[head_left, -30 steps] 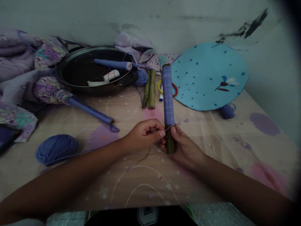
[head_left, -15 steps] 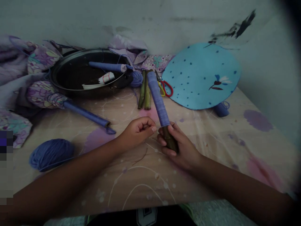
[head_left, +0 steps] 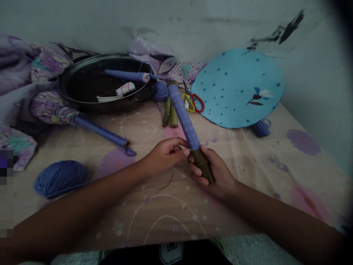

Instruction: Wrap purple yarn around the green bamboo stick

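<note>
My right hand (head_left: 216, 167) grips the bare lower end of a bamboo stick (head_left: 202, 164). Blue-violet yarn (head_left: 184, 117) is wound closely round its upper part, and the stick tilts away to the upper left. At the lower edge of the winding, my left hand (head_left: 167, 156) is pinched closed, its fingertips against the stick. A strand from the blue yarn ball (head_left: 60, 178) at left runs under my left forearm; the part at my fingers is too fine to make out clearly.
Behind lie a black pan (head_left: 82, 103), short bamboo pieces (head_left: 173, 117) and red-yellow scissors (head_left: 197, 103). A turquoise fan-shaped sheet (head_left: 234, 88) leans at the wall. Left are floral cloth (head_left: 44, 106) and a yarn-wrapped stick (head_left: 102, 130).
My left hand has moved slightly right, up to the stick. The stick's lower end has shifted a little right and its top a little left, leaning more.
</note>
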The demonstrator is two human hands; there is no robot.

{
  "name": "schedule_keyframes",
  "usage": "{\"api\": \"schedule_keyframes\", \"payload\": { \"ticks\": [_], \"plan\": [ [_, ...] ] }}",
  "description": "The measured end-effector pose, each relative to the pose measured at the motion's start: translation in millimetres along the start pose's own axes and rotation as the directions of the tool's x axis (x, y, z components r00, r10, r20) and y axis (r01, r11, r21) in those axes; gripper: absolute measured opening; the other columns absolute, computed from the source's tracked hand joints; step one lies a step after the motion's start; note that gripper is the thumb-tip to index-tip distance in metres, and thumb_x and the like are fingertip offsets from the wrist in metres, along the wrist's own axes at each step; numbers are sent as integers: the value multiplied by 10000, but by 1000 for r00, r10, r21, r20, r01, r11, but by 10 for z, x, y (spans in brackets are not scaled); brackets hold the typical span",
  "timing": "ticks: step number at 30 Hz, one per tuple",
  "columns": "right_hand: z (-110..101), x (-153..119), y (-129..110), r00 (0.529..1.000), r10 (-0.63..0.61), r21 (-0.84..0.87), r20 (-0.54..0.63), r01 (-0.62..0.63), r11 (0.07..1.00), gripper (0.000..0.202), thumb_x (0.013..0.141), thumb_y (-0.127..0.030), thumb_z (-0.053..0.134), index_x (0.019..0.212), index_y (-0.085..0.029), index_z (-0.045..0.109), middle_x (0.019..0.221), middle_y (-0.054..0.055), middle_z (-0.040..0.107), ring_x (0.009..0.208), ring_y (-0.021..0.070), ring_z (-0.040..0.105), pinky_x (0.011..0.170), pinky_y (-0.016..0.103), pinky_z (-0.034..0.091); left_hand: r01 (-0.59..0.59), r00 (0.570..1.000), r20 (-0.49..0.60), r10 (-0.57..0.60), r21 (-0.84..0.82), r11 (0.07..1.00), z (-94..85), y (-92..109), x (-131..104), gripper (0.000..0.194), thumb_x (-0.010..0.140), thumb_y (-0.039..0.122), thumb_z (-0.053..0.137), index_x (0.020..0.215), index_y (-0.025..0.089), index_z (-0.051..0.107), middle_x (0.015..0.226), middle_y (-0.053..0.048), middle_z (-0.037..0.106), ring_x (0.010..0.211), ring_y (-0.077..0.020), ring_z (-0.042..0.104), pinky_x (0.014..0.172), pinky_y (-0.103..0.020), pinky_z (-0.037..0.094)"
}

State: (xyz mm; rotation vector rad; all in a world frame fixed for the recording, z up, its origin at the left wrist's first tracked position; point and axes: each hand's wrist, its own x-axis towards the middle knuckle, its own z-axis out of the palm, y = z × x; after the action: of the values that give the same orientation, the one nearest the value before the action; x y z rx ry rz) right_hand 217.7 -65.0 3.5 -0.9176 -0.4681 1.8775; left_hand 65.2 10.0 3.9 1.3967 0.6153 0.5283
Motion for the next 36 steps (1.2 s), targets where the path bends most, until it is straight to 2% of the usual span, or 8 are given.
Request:
{"api": "schedule_keyframes", "payload": {
  "ticks": [3, 9, 15, 23, 26, 31, 34, 36],
  "plan": [
    [16, -4, 0, 1000, 7, -18, -24, -8, 1000, 356, 788, -512, 574, 717, -164, 550, 463, -47, 497, 312, 51, 378, 276, 143, 282, 2, 999, 41, 2, -82, 997, 12, -15, -2, 198, 803, 258, 596, 950, 127, 578, 785, -31, 669, 714, -99, 629, 658, -202, 461],
    [66, -2, -8, 998, -9, 3, -59, 9, 1000, 326, 756, -484, 639, 738, -171, 548, 591, -34, 573, 356, 61, 459, 302, 163, 370, 2, 1000, -1, -3, -159, 987, 58, -12, -44, 202, 789, 264, 635, 909, 123, 555, 697, -14, 658, 642, -91, 627, 591, -182, 446],
    [37, 8, -51, 995, 91, -34, 29, -90, 995, 293, 868, -419, 511, 839, -143, 605, 732, 39, 638, 571, 136, 622, 508, 270, 547, -20, 1000, -2, 20, -162, 987, 29, -32, -39, 205, 805, 286, 619, 888, 124, 524, 571, 38, 588, 508, -69, 574, 508, -176, 428],
    [24, 9, -46, 989, 131, 95, 70, -137, 986, 231, 743, -373, 551, 735, -147, 599, 615, -5, 535, 440, 76, 457, 330, 162, 373, 28, 996, -84, -26, 18, 999, 76, -22, -49, 243, 788, 307, 604, 940, 128, 538, 625, 15, 610, 577, -111, 610, 527, -213, 437],
    [15, 19, -31, 989, 138, 79, 51, -142, 987, 261, 741, -409, 540, 696, -156, 585, 563, -20, 498, 396, 65, 391, 291, 149, 321, 44, 995, -88, -45, -12, 999, 89, -11, -44, 255, 780, 318, 614, 938, 130, 546, 632, 14, 609, 577, -111, 601, 530, -215, 431],
    [-5, 27, -49, 985, 153, 93, 74, -160, 983, 279, 735, -431, 551, 702, -157, 584, 538, -27, 490, 373, 57, 352, 270, 140, 287, 83, 997, 4, -83, -128, 988, 72, 4, -10, 286, 771, 296, 627, 974, 101, 577, 679, -4, 617, 602, -95, 591, 570, -206, 431],
    [8, 22, -46, 981, 167, 70, 97, -174, 982, 274, 743, -427, 564, 719, -155, 583, 546, -22, 502, 384, 64, 379, 279, 147, 302, 69, 998, -3, -70, -133, 989, 68, 4, -15, 273, 771, 300, 632, 946, 96, 587, 644, 4, 600, 557, -79, 561, 521, -186, 388],
    [27, 14, -18, 991, 110, 43, 71, -113, 993, 269, 766, -425, 572, 735, -158, 575, 590, -14, 530, 407, 69, 421, 318, 162, 360, 60, 998, -14, -62, -142, 988, 74, 9, -26, 278, 775, 306, 622, 951, 98, 569, 647, -3, 607, 569, -93, 581, 537, -199, 411]
  ]
}}
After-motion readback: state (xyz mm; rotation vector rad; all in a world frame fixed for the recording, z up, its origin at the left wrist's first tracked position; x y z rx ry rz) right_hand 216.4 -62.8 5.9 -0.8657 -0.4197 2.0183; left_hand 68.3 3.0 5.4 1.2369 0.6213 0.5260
